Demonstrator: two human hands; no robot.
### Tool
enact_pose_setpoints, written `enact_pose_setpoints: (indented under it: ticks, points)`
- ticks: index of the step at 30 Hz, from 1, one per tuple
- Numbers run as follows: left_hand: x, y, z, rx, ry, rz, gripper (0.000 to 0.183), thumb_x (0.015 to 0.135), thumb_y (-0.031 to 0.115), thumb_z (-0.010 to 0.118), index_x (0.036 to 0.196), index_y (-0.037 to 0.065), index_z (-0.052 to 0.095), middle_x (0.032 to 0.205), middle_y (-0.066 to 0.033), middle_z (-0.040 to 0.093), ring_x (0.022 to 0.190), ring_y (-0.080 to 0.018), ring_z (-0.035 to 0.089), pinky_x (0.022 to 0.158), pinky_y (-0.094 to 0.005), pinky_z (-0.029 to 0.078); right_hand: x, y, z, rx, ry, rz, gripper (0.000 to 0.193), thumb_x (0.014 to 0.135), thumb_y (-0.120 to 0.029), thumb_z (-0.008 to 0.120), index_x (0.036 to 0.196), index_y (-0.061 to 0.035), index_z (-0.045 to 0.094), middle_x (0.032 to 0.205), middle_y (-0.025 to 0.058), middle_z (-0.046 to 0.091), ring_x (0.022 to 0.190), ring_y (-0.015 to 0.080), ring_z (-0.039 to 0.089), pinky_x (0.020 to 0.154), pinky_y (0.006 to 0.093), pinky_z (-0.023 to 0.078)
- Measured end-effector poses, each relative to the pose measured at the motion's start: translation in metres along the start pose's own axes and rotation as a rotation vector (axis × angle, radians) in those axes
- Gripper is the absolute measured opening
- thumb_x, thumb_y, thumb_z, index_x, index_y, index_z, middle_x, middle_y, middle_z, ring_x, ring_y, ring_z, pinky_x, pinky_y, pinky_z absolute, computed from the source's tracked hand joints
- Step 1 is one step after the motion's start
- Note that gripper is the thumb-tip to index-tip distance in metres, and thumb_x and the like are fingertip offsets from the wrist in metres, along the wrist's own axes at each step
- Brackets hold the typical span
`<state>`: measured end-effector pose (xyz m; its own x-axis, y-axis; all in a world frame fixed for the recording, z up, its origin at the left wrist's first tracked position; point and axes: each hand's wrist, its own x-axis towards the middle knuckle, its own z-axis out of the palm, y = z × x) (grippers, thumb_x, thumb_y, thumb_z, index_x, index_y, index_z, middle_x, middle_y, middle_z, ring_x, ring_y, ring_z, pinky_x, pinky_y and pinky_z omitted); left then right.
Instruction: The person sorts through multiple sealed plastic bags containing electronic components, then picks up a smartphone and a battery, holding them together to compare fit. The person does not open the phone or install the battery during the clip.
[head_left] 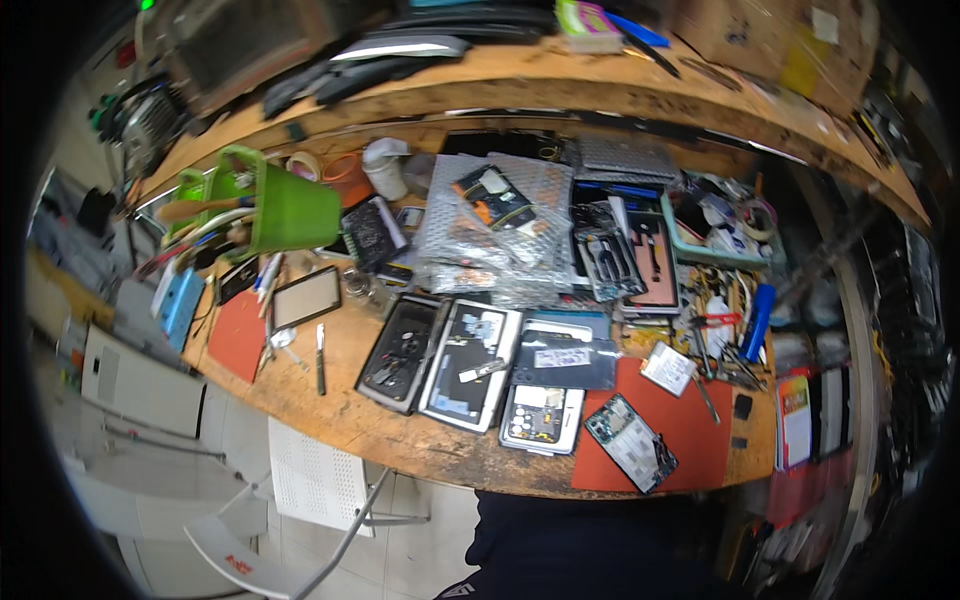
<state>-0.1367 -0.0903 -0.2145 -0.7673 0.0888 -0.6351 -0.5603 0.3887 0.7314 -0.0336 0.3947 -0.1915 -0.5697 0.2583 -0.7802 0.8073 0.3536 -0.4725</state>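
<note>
Neither of my hands shows in the head view. Nearest to my body, an opened phone (630, 442) with its circuit board bare lies slanted on an orange-red mat (690, 430). A loose phone battery (668, 368) rests at the mat's upper edge, close to a thin metal tool (708, 402). Left of the mat, a white-framed open device (541, 418) lies partly under a dark flat panel (563, 360) with a handwritten label. Beside these stand a white tray (448, 412) with flat parts and a black box (385, 392) with small pieces.
A green basket (295, 205) of tools stands at the back left. Bubble wrap (440, 235) is piled mid-table. Pliers and screwdrivers lie around a blue cylinder (759, 322) at right. A shelf (480, 85) overhangs the back. A white folding chair (315, 480) stands below the front edge.
</note>
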Motion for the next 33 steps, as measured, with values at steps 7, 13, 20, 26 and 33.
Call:
enact_pose_setpoints:
  ticks: [7, 13, 20, 26, 33]
  points:
    - [0.020, 0.024, 0.009, -0.045, 0.034, 0.039, 0.012, 0.093, 0.007, 0.058, 0.096, 0.001, 0.069, 0.090, -0.0107, 0.073, 0.084, -0.0246, 0.070, 0.075, -0.0370, 0.055, 0.052, -0.076, -0.007, -0.074, -0.017, -0.130, 0.024, 0.099, -0.015, 0.057, 0.118, -0.0030, 0.066, 0.096, 0.0082, 0.065, 0.085, 0.0187, 0.065, 0.074, 0.0339, 0.054]
    - [0.028, 0.025, 0.017, -0.087, 0.050, 0.053, 0.012, 0.094, 0.004, 0.057, 0.095, 0.001, 0.069, 0.089, -0.0097, 0.072, 0.083, -0.0231, 0.069, 0.075, -0.0355, 0.054, 0.051, -0.076, -0.011, -0.094, -0.011, -0.125, 0.024, 0.098, -0.016, 0.059, 0.118, -0.0040, 0.066, 0.095, 0.0078, 0.066, 0.084, 0.0195, 0.066, 0.073, 0.0352, 0.055]
    - [-0.031, -0.059, 0.026, -0.122, -0.046, -0.067, 0.013, 0.095, 0.002, 0.055, 0.095, 0.000, 0.068, 0.087, -0.0086, 0.072, 0.082, -0.0214, 0.069, 0.074, -0.0338, 0.054, -0.021, 0.006, 0.001, -0.031, -0.039, -0.072, 0.026, 0.097, -0.018, 0.060, 0.118, -0.0051, 0.067, 0.094, 0.0072, 0.067, 0.083, 0.0205, 0.067, 0.073, 0.0368, 0.056]
    - [-0.126, -0.176, -0.004, -0.159, -0.348, -0.364, 0.015, 0.096, 0.000, 0.054, 0.094, 0.000, 0.068, 0.086, -0.0076, 0.072, 0.081, -0.0199, 0.068, 0.074, -0.0323, 0.054, -0.129, 0.097, 0.009, -0.155, -0.377, 0.208, 0.027, 0.096, -0.019, 0.062, 0.118, -0.0061, 0.067, 0.093, 0.0068, 0.067, 0.082, 0.0214, 0.068, 0.073, 0.0381, 0.057]
    - [-0.106, -0.173, -0.109, 0.132, 0.382, 0.026, 0.011, 0.092, -0.005, 0.052, 0.089, -0.003, 0.063, 0.087, -0.0124, 0.073, 0.082, -0.0202, 0.070, 0.075, -0.0323, 0.054, -0.159, -0.003, -0.052, -0.057, 0.228, -0.286, 0.014, 0.097, 0.001, 0.049, 0.102, 0.0015, 0.062, 0.078, 0.0080, 0.064, 0.076, 0.0145, 0.062, 0.069, 0.0331, 0.052]
